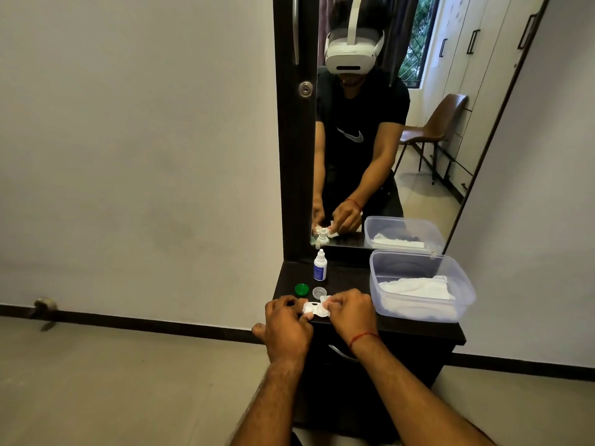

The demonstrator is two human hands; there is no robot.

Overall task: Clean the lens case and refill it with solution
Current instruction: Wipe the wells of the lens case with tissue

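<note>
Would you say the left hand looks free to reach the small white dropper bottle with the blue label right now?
Probably not at once: the left hand is gripping the white lens case. The path to the small white dropper bottle looks open, with only the green cap off to the side.

This is a bedroom in a home, with a tall mirror [402, 123] at 12 o'clock above a small dark tabletop [418, 329], and in the mirror you can see a brown chair [441, 120], white cupboards [476, 69] and a window [415, 40].

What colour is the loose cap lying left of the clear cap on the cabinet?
Green cap, seen in the head view.
</note>
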